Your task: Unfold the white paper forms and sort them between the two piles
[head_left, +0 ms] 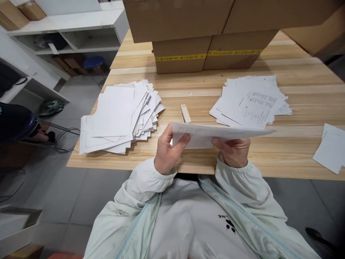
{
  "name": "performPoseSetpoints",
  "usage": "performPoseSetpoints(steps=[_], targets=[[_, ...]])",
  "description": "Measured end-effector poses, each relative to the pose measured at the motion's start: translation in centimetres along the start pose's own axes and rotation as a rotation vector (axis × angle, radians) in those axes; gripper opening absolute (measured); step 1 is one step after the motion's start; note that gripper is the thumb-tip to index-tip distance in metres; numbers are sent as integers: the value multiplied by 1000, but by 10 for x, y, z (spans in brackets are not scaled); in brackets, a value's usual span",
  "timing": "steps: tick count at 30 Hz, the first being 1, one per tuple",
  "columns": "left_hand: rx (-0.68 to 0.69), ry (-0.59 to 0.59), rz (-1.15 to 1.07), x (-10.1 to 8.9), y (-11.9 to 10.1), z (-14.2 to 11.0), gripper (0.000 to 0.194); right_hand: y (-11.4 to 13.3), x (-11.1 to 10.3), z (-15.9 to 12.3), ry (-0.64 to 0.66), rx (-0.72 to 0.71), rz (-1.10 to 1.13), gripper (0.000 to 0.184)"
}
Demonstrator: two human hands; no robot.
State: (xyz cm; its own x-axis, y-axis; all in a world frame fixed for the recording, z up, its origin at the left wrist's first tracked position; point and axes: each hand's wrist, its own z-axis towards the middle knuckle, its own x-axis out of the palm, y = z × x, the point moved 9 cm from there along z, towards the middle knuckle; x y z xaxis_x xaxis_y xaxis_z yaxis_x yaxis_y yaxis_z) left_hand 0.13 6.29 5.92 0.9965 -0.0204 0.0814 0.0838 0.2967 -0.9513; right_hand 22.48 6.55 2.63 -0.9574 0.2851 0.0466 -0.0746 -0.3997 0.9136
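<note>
My left hand point(170, 146) grips the left end of some white paper sheets point(202, 133), its thumb on the near face. Along the lower edge, further right, my right hand point(234, 149) pinches the same sheets with the thumb in front. The sheets are tilted up above the table's front part; how many there are I cannot tell. Just beyond them lies a cream stapler point(185, 113), its near end partly hidden. A messy pile of papers point(115, 111) spreads to the left of my hands, and a second pile with printed text point(250, 100) lies beyond them to the right.
Brown cardboard boxes with yellow tape point(180, 57) are stacked at the back of the wooden table point(185, 84). A few more sheets point(331, 147) rest near the right edge. Left of the table stand white shelves point(81, 21) and a blue stool point(93, 62).
</note>
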Motion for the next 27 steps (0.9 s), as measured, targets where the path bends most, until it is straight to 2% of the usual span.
performPoseSetpoints(steps=[3,6,11,13,15,17,19,21,24,27], targets=[[-5,-17,14,-1,6,0,23,-8,1,-1,2,17,28,24],[-3,-33,5,0,7,-1,23,-5,2,-3,-31,0,36,25],[-35,-72,-62,6,-6,-7,29,29,-2,-4,-103,-91,-52,21],[-87,-108,-102,7,-9,-14,41,44,-11,-5,-124,-106,-149,16],[-167,-138,-113,7,-3,-22,57,44,-20,-6,-84,-41,-218,17],[-270,-106,-112,9,15,-30,58,25,-26,-11,25,107,-255,31],[-405,6,-103,15,43,-37,41,-5,-32,-22,135,277,-288,42],[-558,144,-63,22,72,-44,22,-32,-39,-35,185,390,-311,46],[-662,232,32,23,98,-43,11,-53,-44,-45,174,403,-269,52],[-604,232,126,21,100,-24,13,-58,-39,-40,162,348,-170,57]])
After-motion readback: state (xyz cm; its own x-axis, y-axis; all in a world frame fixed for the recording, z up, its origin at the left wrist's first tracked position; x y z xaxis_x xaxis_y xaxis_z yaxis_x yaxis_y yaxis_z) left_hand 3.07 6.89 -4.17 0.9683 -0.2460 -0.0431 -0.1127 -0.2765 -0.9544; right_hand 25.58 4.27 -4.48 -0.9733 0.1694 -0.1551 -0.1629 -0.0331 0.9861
